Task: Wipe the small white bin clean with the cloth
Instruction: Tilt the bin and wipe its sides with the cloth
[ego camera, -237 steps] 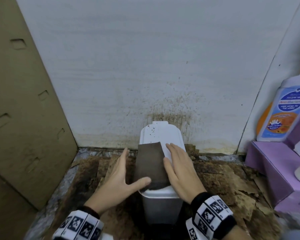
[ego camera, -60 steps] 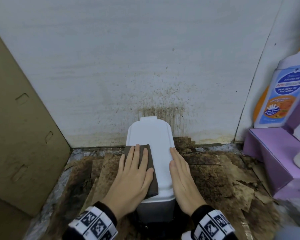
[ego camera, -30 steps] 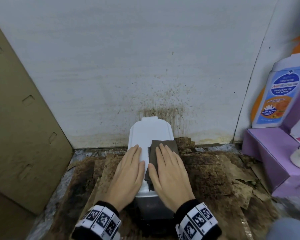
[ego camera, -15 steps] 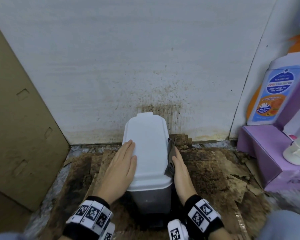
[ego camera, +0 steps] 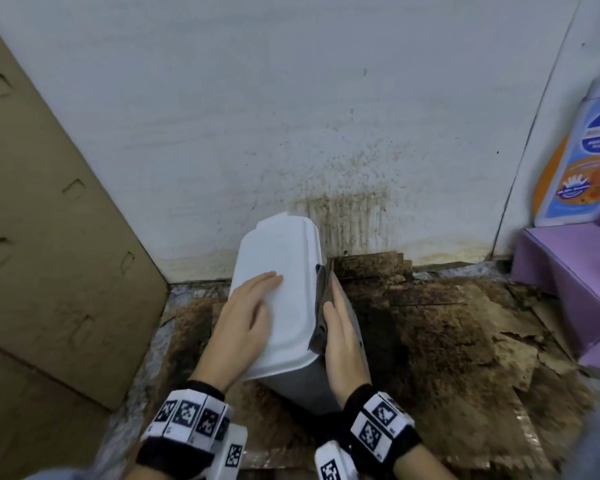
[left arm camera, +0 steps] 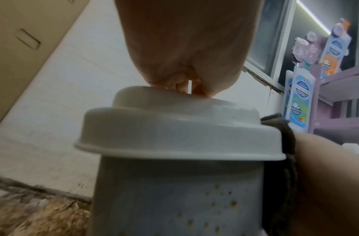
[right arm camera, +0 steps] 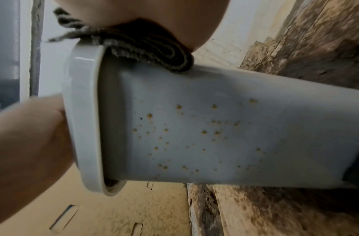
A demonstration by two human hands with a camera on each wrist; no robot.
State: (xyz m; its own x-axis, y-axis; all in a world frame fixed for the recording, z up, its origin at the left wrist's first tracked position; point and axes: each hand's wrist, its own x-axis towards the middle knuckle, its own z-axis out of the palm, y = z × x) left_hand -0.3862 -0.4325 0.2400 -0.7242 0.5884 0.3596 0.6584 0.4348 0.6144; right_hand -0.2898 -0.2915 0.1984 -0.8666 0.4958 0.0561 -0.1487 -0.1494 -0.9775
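The small white bin leans to the left on the floor, its lid closed. My left hand lies flat on the lid's near left part, fingers straight. My right hand presses the dark cloth against the bin's right side just under the lid rim, fingers straight along the wall. In the right wrist view the folded cloth is wedged between the palm and the bin, whose front wall carries many small brown specks. The left wrist view has the lid under the left palm and the cloth at the right.
A cardboard panel leans at the left. The white wall behind the bin has a brown stain at its foot. A purple shelf with a bottle stands at the right. The floor is dirty, peeling brown board.
The right hand slid the cloth off the lid's top and over its right edge onto the bin's side. The bin, upright half a second ago, now leans left under the left hand.
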